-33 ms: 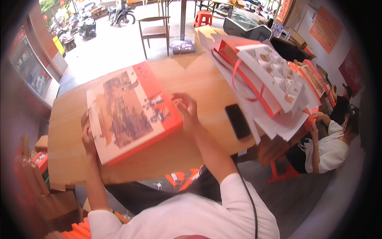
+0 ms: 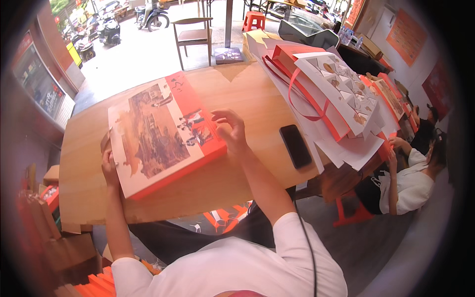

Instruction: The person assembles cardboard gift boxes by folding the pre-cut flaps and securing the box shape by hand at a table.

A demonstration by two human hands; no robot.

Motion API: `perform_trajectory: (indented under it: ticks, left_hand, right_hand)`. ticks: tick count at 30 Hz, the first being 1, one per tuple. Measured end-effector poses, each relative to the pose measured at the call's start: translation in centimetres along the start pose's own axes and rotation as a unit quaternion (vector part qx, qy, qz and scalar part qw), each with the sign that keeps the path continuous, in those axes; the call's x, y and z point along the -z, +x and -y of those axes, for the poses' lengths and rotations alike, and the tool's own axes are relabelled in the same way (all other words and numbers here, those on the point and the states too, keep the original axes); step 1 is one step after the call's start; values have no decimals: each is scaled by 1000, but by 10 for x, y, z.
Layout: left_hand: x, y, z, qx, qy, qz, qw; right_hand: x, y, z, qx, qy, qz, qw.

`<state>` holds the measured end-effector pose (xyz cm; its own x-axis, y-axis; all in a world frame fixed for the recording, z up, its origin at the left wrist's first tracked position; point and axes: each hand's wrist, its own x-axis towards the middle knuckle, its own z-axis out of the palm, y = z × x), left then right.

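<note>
A flat gift box (image 2: 153, 133) lies on the wooden table in front of me, with a landscape picture on its cream lid and an orange-red band along its right side. My left hand (image 2: 108, 161) is at the box's left edge, gripping its side; some of its fingers are hidden by the box. By the right edge, my right hand (image 2: 232, 129) is raised with bent fingers apart and nothing between them. A black phone (image 2: 295, 146) lies on the table to the right of that hand.
An orange-red gift bag (image 2: 288, 60), a white tray insert (image 2: 341, 84) and white sheets are heaped on the table's right side. Beyond them a person in a white top (image 2: 410, 180) sits. A wooden chair (image 2: 193, 35) stands past the far edge; cardboard boxes (image 2: 69, 252) are at lower left.
My right hand's fingers have spread a little and look sharper than before. The whole view has shifted slightly; the box stays in place on the table.
</note>
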<state>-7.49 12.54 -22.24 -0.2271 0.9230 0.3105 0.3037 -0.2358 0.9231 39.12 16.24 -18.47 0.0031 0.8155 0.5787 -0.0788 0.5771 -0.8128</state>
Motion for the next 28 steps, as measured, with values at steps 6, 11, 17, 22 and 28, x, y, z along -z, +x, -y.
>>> perform_trajectory:
  ticks: [6,11,17,22,28]
  left_hand:
    - [-6,-24,9,-164,213,-85,960]
    - [-89,-122,-126,-211,220,152,940]
    - [-94,-122,-140,-340,252,142,895]
    - [-103,-115,-148,-295,324,172,882]
    - [-101,-68,-137,-167,424,420,785]
  right_hand:
    - [-7,9,7,176,-364,-74,912]
    - [17,19,-22,54,-291,-257,920]
    - [55,29,-67,-72,-93,-276,954]
    - [52,31,-81,-103,-31,-255,961]
    - [51,26,-79,-67,-147,-254,953]
